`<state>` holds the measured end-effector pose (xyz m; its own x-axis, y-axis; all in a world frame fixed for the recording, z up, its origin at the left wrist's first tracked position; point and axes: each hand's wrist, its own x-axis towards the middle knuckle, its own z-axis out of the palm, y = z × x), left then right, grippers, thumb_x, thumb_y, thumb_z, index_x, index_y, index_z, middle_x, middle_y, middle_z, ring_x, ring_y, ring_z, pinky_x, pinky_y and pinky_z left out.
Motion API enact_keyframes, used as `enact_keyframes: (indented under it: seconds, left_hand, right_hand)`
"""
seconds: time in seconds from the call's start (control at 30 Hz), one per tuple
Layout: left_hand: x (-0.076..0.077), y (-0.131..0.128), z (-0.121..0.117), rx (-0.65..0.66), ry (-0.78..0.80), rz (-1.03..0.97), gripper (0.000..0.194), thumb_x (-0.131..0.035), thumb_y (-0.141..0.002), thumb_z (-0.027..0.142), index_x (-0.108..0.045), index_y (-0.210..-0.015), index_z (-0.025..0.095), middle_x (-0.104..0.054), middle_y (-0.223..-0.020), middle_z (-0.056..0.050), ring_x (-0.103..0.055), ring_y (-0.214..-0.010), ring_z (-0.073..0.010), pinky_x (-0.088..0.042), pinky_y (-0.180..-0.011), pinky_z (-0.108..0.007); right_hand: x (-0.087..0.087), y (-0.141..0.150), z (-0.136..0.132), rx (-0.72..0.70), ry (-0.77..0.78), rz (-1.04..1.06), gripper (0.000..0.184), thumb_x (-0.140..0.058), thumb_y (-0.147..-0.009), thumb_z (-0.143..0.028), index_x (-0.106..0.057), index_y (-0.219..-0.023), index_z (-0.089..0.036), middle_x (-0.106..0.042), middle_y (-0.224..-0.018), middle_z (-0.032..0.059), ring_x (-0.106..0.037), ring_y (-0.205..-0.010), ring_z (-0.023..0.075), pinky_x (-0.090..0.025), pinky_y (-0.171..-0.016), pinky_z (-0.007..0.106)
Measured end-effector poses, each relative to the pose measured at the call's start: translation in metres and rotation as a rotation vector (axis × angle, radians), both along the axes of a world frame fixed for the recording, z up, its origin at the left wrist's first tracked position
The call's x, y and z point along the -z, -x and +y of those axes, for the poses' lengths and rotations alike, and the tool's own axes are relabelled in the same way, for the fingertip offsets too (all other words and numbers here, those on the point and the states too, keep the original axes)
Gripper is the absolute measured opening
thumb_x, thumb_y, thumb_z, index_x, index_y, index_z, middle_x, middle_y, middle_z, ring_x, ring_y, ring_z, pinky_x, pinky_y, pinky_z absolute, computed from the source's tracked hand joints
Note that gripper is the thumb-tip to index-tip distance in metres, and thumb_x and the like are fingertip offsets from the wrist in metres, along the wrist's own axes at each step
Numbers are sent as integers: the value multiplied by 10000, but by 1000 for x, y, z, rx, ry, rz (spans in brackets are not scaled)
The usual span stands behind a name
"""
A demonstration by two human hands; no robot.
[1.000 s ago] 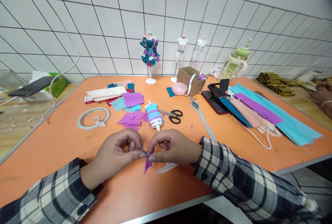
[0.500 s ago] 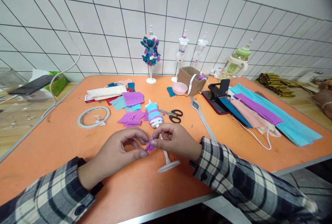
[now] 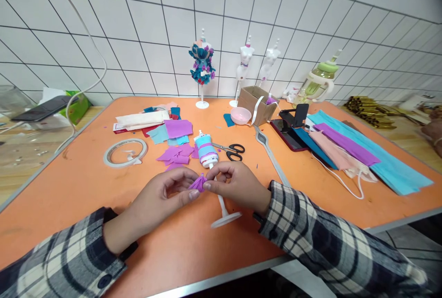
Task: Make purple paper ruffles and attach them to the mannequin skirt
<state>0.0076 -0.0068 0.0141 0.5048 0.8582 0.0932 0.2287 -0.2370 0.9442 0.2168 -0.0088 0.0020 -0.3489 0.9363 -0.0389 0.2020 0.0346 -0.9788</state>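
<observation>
A small pleated piece of purple crepe paper (image 3: 198, 184) is pinched between my two hands, gathered to a point at its top. My left hand (image 3: 172, 190) grips its left side between thumb and fingers. On its right side, the thumb and fingertips of my right hand (image 3: 235, 184) hold the edge. Just beyond lies a small white mannequin (image 3: 206, 150) wrapped in blue and purple paper, its stand tipped toward me and partly hidden by my right hand. Black-handled scissors (image 3: 233, 151) lie beside it. Purple paper scraps (image 3: 175, 155) are to its left.
A tape roll (image 3: 125, 153) lies at left. Behind stand a decorated mannequin (image 3: 202, 65), two plainer white ones, a cardboard box (image 3: 255, 104) and a pink bowl (image 3: 241, 115). Rightward are a phone (image 3: 288, 136), coloured paper strips (image 3: 366, 150) and a green-lidded bottle (image 3: 317, 84).
My left hand has closed onto the purple paper, which now shows spread pleats between both hands. The view has shifted slightly; the things on the table stay put.
</observation>
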Motion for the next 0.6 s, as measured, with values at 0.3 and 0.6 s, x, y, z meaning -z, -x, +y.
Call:
enact_keyframes:
  seconds: [0.3,0.6]
  left_hand:
    - [3,-1,0,-63,66,81,178,-703,-791,359,-754,-801,189,-756,-775,-27,-674,-740,-174,-544,-705,-270]
    - [4,-2,0,-55,57,112,186,-697,-812,378,-768,-870,216,-787,-843,-27,-709,-786,-188,-556,-738,-275]
  right_hand:
    - [-3,-1,-2,-3,-29,19,242,-748,-775,-376,-701,-896,-172,-478,-654,-44,-360,-569,91,-257,-516,239]
    - [-2,0,-1,33,6,77,208,-720,-763,-364,-653,-791,-170,-446,-597,-48,-361,-563,100,-271,-528,247]
